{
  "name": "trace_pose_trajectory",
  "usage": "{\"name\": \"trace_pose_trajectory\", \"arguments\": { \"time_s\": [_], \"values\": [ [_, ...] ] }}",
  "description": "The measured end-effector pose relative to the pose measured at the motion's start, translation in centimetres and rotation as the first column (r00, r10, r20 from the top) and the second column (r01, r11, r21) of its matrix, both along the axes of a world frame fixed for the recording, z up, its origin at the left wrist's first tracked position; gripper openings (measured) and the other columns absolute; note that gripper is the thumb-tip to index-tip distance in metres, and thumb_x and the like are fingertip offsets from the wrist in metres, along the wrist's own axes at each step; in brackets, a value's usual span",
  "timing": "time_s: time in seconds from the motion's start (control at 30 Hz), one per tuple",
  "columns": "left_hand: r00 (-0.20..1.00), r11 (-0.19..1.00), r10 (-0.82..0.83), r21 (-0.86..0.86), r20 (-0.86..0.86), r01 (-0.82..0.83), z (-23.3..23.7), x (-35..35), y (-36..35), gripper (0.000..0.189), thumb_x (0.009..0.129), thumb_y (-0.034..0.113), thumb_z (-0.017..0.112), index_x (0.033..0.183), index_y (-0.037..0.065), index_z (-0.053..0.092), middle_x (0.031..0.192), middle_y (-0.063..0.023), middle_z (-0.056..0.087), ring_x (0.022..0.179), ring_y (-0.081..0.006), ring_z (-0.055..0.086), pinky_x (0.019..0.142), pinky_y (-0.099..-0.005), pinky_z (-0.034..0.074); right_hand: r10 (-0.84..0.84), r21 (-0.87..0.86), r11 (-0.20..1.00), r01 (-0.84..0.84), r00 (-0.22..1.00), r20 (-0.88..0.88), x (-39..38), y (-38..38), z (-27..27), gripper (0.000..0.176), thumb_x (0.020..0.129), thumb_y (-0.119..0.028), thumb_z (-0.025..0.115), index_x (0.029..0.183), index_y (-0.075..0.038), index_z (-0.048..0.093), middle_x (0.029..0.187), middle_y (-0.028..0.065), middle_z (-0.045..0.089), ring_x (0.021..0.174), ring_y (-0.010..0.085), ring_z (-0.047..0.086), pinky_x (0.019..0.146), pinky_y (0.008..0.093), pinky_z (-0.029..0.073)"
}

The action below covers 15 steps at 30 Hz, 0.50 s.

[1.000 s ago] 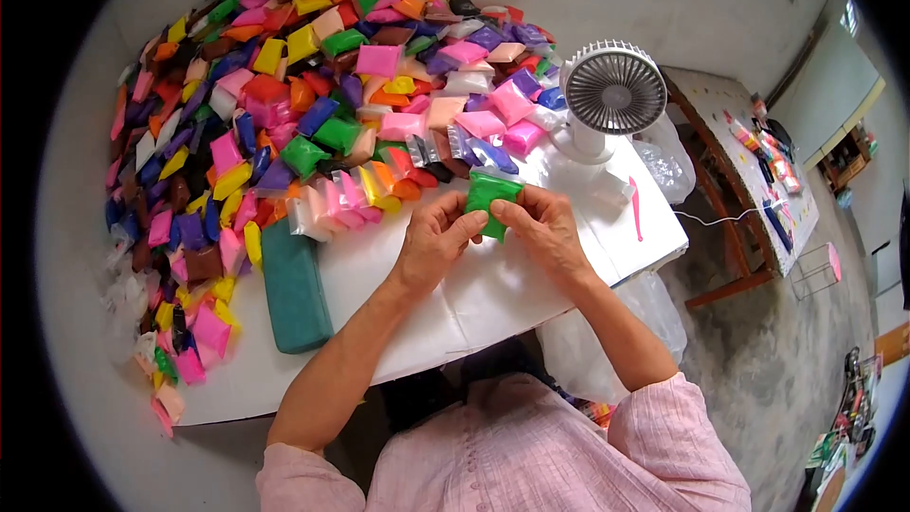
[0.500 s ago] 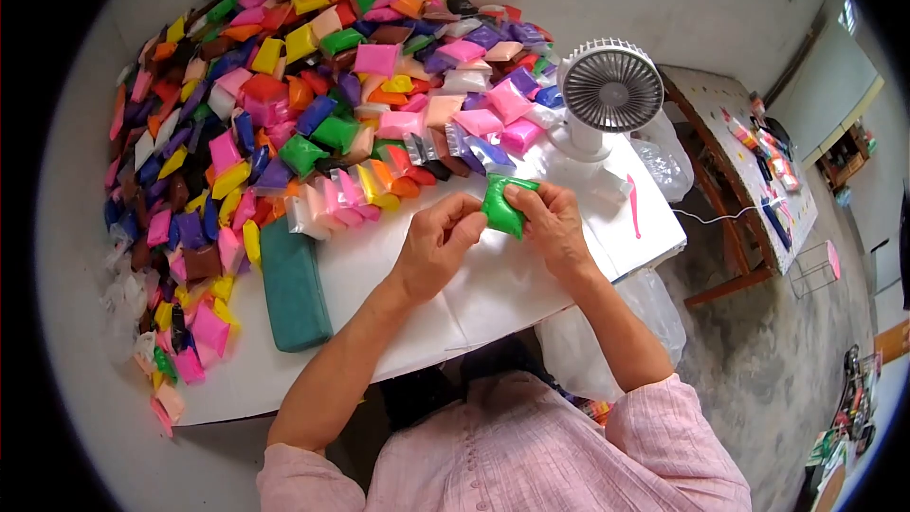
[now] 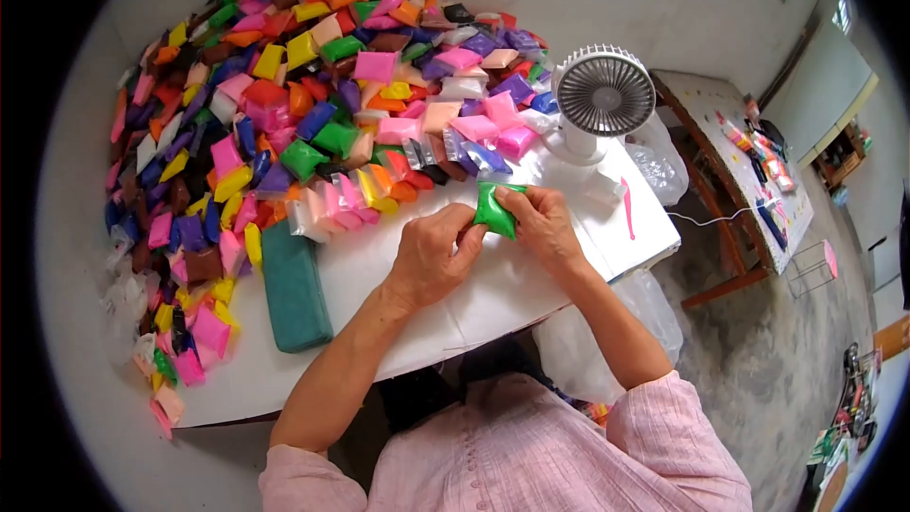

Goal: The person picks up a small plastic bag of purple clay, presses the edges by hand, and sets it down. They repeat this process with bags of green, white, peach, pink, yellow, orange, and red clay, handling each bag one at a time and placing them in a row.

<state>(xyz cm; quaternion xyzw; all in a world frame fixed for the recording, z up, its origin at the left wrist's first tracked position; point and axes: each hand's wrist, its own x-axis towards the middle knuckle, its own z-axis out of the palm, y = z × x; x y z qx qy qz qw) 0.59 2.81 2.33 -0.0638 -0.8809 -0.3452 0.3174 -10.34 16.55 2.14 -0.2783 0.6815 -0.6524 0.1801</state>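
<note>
A small plump green packet [image 3: 495, 212], shiny like filled plastic, is held up over the white tabletop. My right hand [image 3: 547, 229] pinches its right side, thumb lying across the top. At the packet's left edge, my left hand [image 3: 433, 254] is closed, thumb and forefinger on its lower left corner. Just beyond my hands runs a row of similar packets standing on edge, among them pink packets [image 3: 343, 201] and a yellow packet [image 3: 375, 192]. Left of my left forearm lies a teal oblong block [image 3: 296, 286].
A big heap of coloured packets [image 3: 284, 85] covers the table's far and left side. A white fan [image 3: 605, 95] stands at the back right, near a pink strip-like tool [image 3: 628, 209]. Clear plastic bags [image 3: 616, 322] hang by the right edge. Another table [image 3: 739, 152] stands beyond.
The green packet and my right hand have shifted slightly left. My left thumb and fingers now meet the packet's lower left corner more closely. The view has tilted a little.
</note>
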Motion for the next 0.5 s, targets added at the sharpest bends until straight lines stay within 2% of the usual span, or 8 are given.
{"name": "trace_pose_trajectory", "arguments": {
  "time_s": [0.07,0.13,0.17,0.2,0.3,0.33,0.43,0.5],
  "values": [
    [1.0,1.0,0.008,-0.028,-0.007,-0.008,-0.4,-0.1,-0.2,0.009,0.083,0.008,0.061,0.083,0.001,0.055,0.072,-0.0154,0.056,0.064,-0.0354,0.057,0.056,-0.0425,0.044,0.01,0.112,0.994,0.006,0.99,-0.143,-1.1,0.4,-0.7,0.047,0.093,-0.04,0.058,0.068,0.001,0.061,0.056,0.0007,0.053,0.049,0.0101,0.045,0.047,0.0289,0.035],
    [0.999,0.999,0.027,-0.026,-0.029,-0.028,-0.4,-0.2,-0.3,0.008,0.084,0.008,0.06,0.082,0.001,0.055,0.072,-0.0155,0.056,0.064,-0.0359,0.057,0.056,-0.0434,0.044,-0.096,0.147,0.974,0.171,0.905,-0.414,-1.0,0.8,-0.7,0.052,0.092,-0.044,0.058,0.064,0.0,0.057,0.055,0.0066,0.054,0.048,0.0194,0.049,0.048,0.0334,0.037],
    [0.999,0.999,0.036,-0.024,-0.038,-0.037,-0.4,-0.2,-0.3,0.008,0.084,0.008,0.06,0.081,0.001,0.055,0.071,-0.0155,0.056,0.064,-0.0361,0.056,0.056,-0.0438,0.043,-0.139,0.147,0.956,0.254,0.831,-0.538,-0.8,1.1,-0.8,0.054,0.092,-0.046,0.057,0.062,-0.001,0.055,0.055,0.0096,0.055,0.048,0.024,0.05,0.048,0.0356,0.038],
    [0.998,0.998,0.043,-0.033,-0.043,-0.045,-0.5,-0.3,-0.3,0.009,0.084,0.008,0.059,0.081,0.001,0.055,0.071,-0.0155,0.056,0.064,-0.036,0.056,0.056,-0.0438,0.043,-0.127,0.175,0.914,0.366,0.668,-0.733,-0.2,1.6,-0.3,0.045,0.089,-0.039,0.061,0.063,-0.003,0.053,0.063,0.0125,0.057,0.054,0.0323,0.054,0.049,0.0395,0.04],
    [0.998,0.997,0.058,-0.05,-0.038,-0.059,-0.7,-0.3,-0.3,0.008,0.084,0.008,0.059,0.082,0.001,0.055,0.071,-0.0161,0.056,0.064,-0.0359,0.056,0.056,-0.0433,0.043,-0.021,0.126,0.946,0.298,0.445,-0.895,1.4,2.4,0.3,0.032,0.086,-0.031,0.066,0.071,-0.004,0.056,0.068,0.0098,0.055,0.056,0.03,0.057,0.049,0.0405,0.042],
    [0.998,0.997,0.055,-0.051,-0.022,-0.056,-0.7,-0.3,-0.2,0.007,0.085,0.007,0.059,0.082,0.001,0.056,0.071,-0.0166,0.055,0.064,-0.036,0.056,0.056,-0.0426,0.043,0.038,0.162,0.952,0.258,0.426,-0.904,1.8,2.6,0.4,0.024,0.084,-0.023,0.067,0.075,-0.005,0.054,0.072,0.0091,0.053,0.058,0.028,0.056,0.05,0.0394,0.043],
    [0.999,0.997,0.047,-0.055,0.02,-0.046,-0.7,-0.2,-0.1,0.009,0.085,0.009,0.059,0.082,0.001,0.056,0.07,-0.0173,0.055,0.064,-0.0365,0.056,0.057,-0.0423,0.043,0.068,0.167,0.938,0.304,0.312,-0.948,1.9,2.3,0.2,0.024,0.084,-0.02,0.066,0.073,-0.004,0.052,0.069,0.0089,0.05,0.059,0.0265,0.056,0.051,0.0376,0.044],
    [0.997,0.996,0.05,-0.076,0.054,-0.046,-0.7,-0.1,-0.2,0.011,0.085,0.01,0.058,0.081,0.001,0.055,0.07,-0.0174,0.055,0.064,-0.0367,0.056,0.056,-0.0424,0.043,0.106,0.194,0.936,0.292,0.292,-0.95,1.8,2.3,0.1,0.021,0.084,-0.015,0.065,0.072,-0.004,0.051,0.069,0.0088,0.048,0.059,0.0249,0.056,0.051,0.0365,0.044]
  ]
}}
